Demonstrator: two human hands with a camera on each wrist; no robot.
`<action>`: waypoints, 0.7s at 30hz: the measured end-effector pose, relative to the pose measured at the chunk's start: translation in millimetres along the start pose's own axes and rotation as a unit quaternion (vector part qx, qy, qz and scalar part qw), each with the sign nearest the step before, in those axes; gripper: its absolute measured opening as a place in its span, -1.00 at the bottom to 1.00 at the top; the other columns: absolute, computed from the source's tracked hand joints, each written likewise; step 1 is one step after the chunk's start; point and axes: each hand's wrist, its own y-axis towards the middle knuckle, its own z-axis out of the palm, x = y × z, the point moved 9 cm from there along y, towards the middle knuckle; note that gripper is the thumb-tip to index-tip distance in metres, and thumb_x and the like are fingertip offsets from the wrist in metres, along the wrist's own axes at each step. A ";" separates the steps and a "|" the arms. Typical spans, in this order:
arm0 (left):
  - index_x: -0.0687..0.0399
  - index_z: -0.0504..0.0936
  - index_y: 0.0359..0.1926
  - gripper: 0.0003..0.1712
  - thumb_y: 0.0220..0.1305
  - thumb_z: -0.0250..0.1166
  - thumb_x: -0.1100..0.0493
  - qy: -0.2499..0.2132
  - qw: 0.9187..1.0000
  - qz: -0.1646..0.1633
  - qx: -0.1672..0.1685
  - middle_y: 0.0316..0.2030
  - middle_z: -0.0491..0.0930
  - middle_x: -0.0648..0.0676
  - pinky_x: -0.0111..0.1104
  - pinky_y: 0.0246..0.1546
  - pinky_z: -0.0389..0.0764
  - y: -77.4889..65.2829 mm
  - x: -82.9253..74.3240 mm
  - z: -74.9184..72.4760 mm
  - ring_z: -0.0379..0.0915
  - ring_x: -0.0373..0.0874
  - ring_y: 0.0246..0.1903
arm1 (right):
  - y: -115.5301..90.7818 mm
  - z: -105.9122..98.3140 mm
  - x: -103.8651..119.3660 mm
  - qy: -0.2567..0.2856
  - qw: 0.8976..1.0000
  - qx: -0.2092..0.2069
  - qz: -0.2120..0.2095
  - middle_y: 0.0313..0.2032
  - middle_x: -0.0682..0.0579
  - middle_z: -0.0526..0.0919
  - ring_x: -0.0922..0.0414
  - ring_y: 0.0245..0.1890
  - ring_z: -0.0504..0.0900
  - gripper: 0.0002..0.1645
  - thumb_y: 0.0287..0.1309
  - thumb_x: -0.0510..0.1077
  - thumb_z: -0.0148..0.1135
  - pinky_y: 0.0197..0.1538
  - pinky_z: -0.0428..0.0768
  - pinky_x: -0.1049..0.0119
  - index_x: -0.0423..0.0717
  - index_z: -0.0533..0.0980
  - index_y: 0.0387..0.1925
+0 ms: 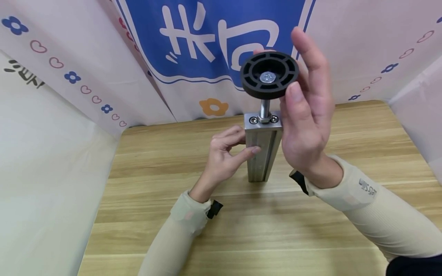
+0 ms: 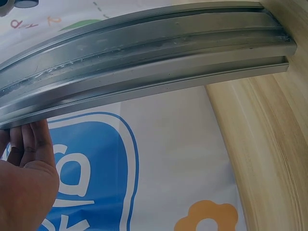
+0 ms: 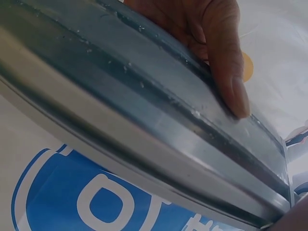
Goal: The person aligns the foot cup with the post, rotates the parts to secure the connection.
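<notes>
An aluminium profile [image 1: 260, 153] stands upright on the wooden table, its grooves running lengthwise. My left hand [image 1: 226, 153] grips it partway up, the thumb on the near face and the fingers round the far side. Two screws hold a metal end plate [image 1: 258, 125] on its top. From this plate rises a threaded stem [image 1: 264, 108] with a nut at its base, topped by a round black levelling foot [image 1: 253, 91]. My right hand [image 1: 307, 115] holds the foot at its right side, thumb on the rim, one finger raised. A fingertip shows behind the foot; the other fingers are partly hidden.
The wooden table [image 1: 155, 199] extends around the profile. Behind it hangs a white cloth [image 1: 186, 101] with a blue printed panel, and a pale sheet [image 1: 48, 184] lies along the left side. Both wrists wear cuffs with small black mounts [image 1: 215, 209].
</notes>
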 end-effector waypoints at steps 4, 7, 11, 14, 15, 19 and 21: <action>0.57 0.71 0.01 -0.61 0.10 0.42 0.62 -0.002 1.000 0.001 0.000 -0.21 0.70 0.39 -0.13 -0.10 0.84 -0.4 -0.5 -0.5 0.68 -0.22 -0.17 | -0.1 -1.6 1.0 -0.005 1.000 -0.014 -0.014 0.03 -0.35 0.68 -0.19 0.10 0.71 -0.24 0.41 -0.12 0.17 0.21 0.73 0.04 -0.54 0.21 0.42; 0.57 0.70 0.02 -0.60 0.10 0.43 0.62 -0.003 1.000 0.003 0.002 -0.20 0.70 0.40 -0.11 -0.10 0.84 -0.6 -1.0 -0.2 0.68 -0.22 -0.16 | 0.4 -3.1 2.0 -0.003 0.999 -0.032 -0.027 0.01 -0.34 0.65 -0.17 -0.01 0.69 -0.17 0.29 -0.05 0.36 0.11 0.77 0.10 -0.53 0.28 0.34; 0.56 0.70 0.04 -0.63 0.26 0.48 0.38 -0.006 1.000 0.007 0.004 -0.20 0.70 0.39 -0.14 -0.10 0.84 -0.6 -0.3 0.5 0.68 -0.22 -0.17 | 0.8 -3.7 3.8 0.002 0.998 -0.055 -0.034 0.01 -0.32 0.62 -0.17 -0.02 0.68 -0.10 0.15 -0.02 0.54 0.13 0.78 0.11 -0.53 0.32 0.27; 0.56 0.70 0.03 -0.44 0.39 0.47 0.04 -0.006 1.000 0.012 0.005 -0.21 0.70 0.38 -0.16 -0.10 0.84 -0.1 0.3 0.9 0.68 -0.21 -0.17 | 0.9 -2.9 4.3 0.003 0.997 -0.069 -0.031 0.01 -0.32 0.56 -0.17 -0.01 0.64 -0.03 0.07 -0.03 0.63 0.14 0.77 0.13 -0.53 0.32 0.26; 0.56 0.70 0.04 -0.36 0.40 0.44 -0.06 -0.005 1.000 0.013 0.006 -0.21 0.69 0.38 -0.16 -0.10 0.84 0.1 0.5 1.0 0.68 -0.21 -0.18 | 1.3 -2.6 4.5 0.001 0.997 -0.072 -0.031 0.01 -0.32 0.54 -0.17 0.00 0.62 0.00 0.04 -0.03 0.66 0.14 0.77 0.15 -0.54 0.32 0.27; 0.56 0.70 0.04 -0.25 0.40 0.40 -0.19 0.001 1.000 0.015 0.007 -0.22 0.69 0.37 -0.17 -0.10 0.84 0.3 0.9 1.4 0.68 -0.21 -0.18 | 2.6 -1.2 5.0 -0.021 0.996 -0.078 -0.035 0.03 -0.29 0.47 -0.15 0.02 0.53 0.11 -0.06 0.02 0.74 0.11 0.77 0.19 -0.56 0.31 0.26; 0.55 0.70 0.04 -0.28 0.40 0.40 -0.17 0.000 1.000 0.014 0.007 -0.22 0.69 0.36 -0.17 -0.10 0.84 -0.2 1.4 1.3 0.68 -0.21 -0.18 | 2.7 -1.0 4.6 -0.027 0.996 -0.076 -0.036 0.03 -0.28 0.46 -0.15 0.03 0.53 0.15 -0.08 0.06 0.75 0.11 0.77 0.20 -0.57 0.29 0.27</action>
